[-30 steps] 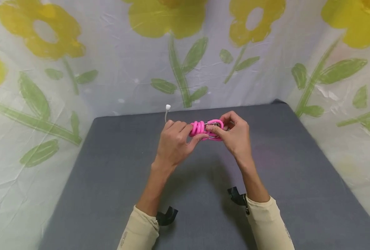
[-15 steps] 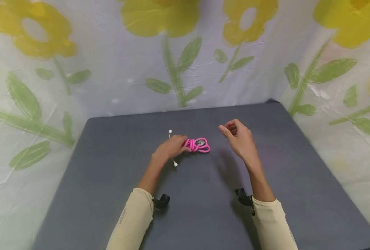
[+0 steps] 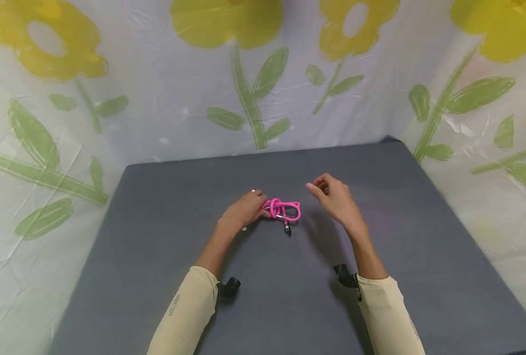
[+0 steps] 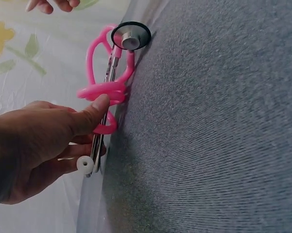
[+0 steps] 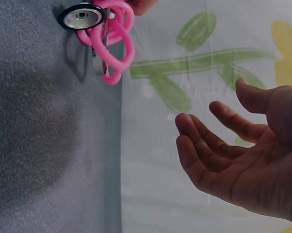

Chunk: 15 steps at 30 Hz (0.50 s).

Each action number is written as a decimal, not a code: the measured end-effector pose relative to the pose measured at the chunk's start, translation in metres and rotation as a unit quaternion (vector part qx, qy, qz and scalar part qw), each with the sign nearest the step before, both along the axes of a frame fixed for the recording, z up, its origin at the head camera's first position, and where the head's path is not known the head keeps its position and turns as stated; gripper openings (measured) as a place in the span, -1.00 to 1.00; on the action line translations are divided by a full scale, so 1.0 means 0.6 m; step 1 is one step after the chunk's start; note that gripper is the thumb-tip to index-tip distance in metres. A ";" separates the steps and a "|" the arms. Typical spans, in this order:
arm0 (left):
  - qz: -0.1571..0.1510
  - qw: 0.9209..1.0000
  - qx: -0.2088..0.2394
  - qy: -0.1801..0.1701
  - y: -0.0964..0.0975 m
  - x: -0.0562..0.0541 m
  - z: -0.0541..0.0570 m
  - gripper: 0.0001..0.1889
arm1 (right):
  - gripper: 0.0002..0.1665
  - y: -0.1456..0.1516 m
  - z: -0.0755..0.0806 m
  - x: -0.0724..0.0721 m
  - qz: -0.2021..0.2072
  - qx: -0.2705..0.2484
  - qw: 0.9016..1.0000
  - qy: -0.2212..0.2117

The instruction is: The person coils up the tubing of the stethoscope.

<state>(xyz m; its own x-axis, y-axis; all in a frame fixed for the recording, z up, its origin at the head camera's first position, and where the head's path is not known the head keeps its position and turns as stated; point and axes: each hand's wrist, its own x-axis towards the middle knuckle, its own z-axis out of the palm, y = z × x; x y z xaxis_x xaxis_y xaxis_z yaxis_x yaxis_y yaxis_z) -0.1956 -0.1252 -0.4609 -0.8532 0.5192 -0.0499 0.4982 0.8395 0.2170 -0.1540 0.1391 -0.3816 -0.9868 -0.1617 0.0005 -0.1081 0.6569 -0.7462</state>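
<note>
A pink stethoscope (image 3: 277,203), its tubing wound in loops around its metal ear tubes, is close over the table in the head view. My left hand (image 3: 246,209) grips its left end, thumb against the pink coils (image 4: 103,91) and fingers behind the metal tubes. A white ear tip (image 4: 85,165) shows below the fingers in the left wrist view. The round chest piece (image 4: 131,38) sticks out at the far end, toward the tabletop. To the right of the stethoscope, my right hand (image 3: 335,201) hovers apart from it, fingers loosely bent and holding nothing.
A dark grey cloth-covered table (image 3: 378,305) lies under both hands. Behind it and at both sides hangs a pale sheet (image 3: 156,118) printed with yellow flowers. Black wrist mounts (image 3: 229,287) stick out from the cream sleeves (image 3: 187,305).
The stethoscope has come down from both hands toward the table, and my right hand has let go and drawn away. In my left hand it has since turned, so the chest piece hangs at the near side.
</note>
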 end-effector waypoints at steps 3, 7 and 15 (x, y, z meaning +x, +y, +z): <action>-0.004 1.000 0.008 0.018 -0.001 0.006 -0.004 -0.58 | -0.54 -0.001 -0.004 0.001 0.012 0.010 1.000 -0.003; 0.000 0.999 0.015 0.028 0.001 0.016 -0.004 -0.60 | -0.56 -0.002 -0.012 0.002 0.016 0.016 1.000 -0.001; 0.030 0.999 0.008 -0.029 -0.001 0.032 0.020 -0.25 | -0.47 0.007 -0.017 -0.003 0.002 0.014 1.000 -0.008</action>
<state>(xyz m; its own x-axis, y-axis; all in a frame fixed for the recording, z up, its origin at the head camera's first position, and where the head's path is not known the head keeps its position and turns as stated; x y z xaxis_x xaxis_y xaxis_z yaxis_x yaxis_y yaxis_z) -0.1764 -0.1257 -0.4487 -0.8789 0.4679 -0.0927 0.4328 0.8639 0.2575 -0.1557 0.1434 -0.3918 -0.9862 -0.1646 -0.0201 -0.0983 0.6776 -0.7288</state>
